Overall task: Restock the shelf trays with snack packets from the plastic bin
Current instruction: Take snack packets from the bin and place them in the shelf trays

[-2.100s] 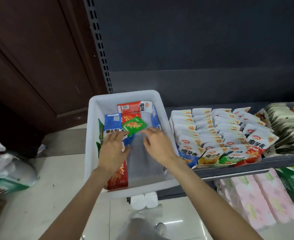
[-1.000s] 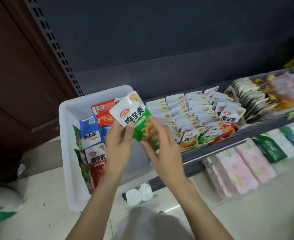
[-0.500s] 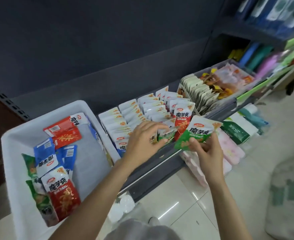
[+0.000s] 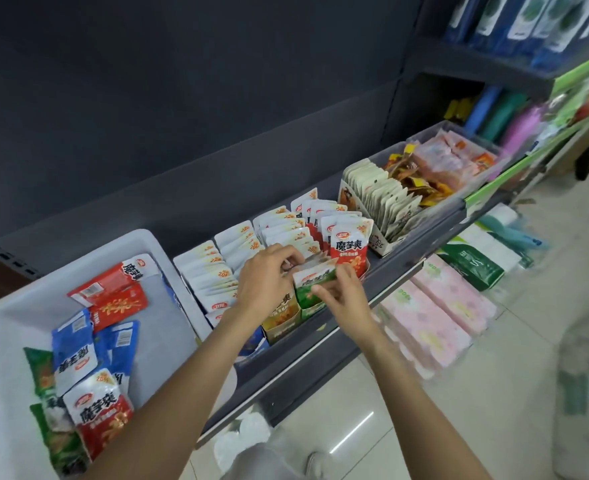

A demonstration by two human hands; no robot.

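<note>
Snack packets fill the shelf trays (image 4: 282,329), cardboard display boxes standing side by side on the dark shelf (image 4: 341,344). I can tell 4 rows of white-topped packets: blue-fronted at the left, then yellow, green and red (image 4: 350,245). The green packet (image 4: 312,280) sits upright at the front of the green row, between both hands. The right hand (image 4: 338,292) has a narrow grip, pinching the packet's front face between thumb and fingertips. The left hand (image 4: 268,280) curls its fingers over the packets just behind it; whether it pinches them or only pushes them back, I cannot tell. The white plastic bin (image 4: 9,317) stands at the shelf's left end, touching the blue row's tray. Loose in it lie 3 red packets (image 4: 100,410), about 3 blue ones (image 4: 74,344) and at least 2 green ones (image 4: 62,448) along its left wall. Further right stand 1 box of beige packets (image 4: 383,199) and 1 clear tray (image 4: 459,199) of orange snacks.
</note>
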